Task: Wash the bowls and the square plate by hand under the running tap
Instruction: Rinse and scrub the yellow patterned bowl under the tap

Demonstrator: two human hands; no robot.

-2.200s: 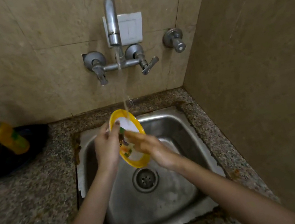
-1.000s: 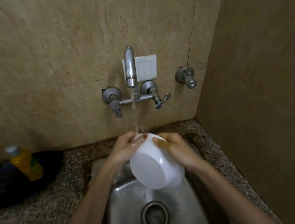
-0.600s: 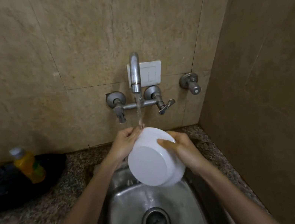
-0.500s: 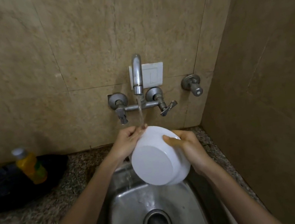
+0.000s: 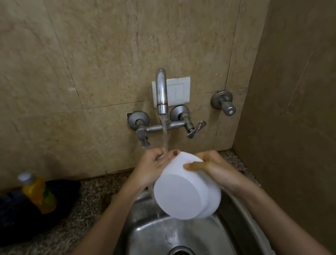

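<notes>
Mid-rinse below the tap (image 5: 161, 92): gripped wall of white bowl (image 5: 178, 194) with right hand (image 5: 214, 169), pinched rim with left hand (image 5: 152, 167); likely needed turning next.

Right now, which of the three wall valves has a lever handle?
The middle valve, right of the spout: flat lever juts rightward. The left valve has a stub handle, the far-right valve a round knob.

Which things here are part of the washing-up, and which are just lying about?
In use: round white plastic bowl, left hand, right hand, curved steel tap, stream of water, steel sink.
Lying about: yellow bottle with grey cap, black tray, white wall switch, separate steel valve.
</notes>
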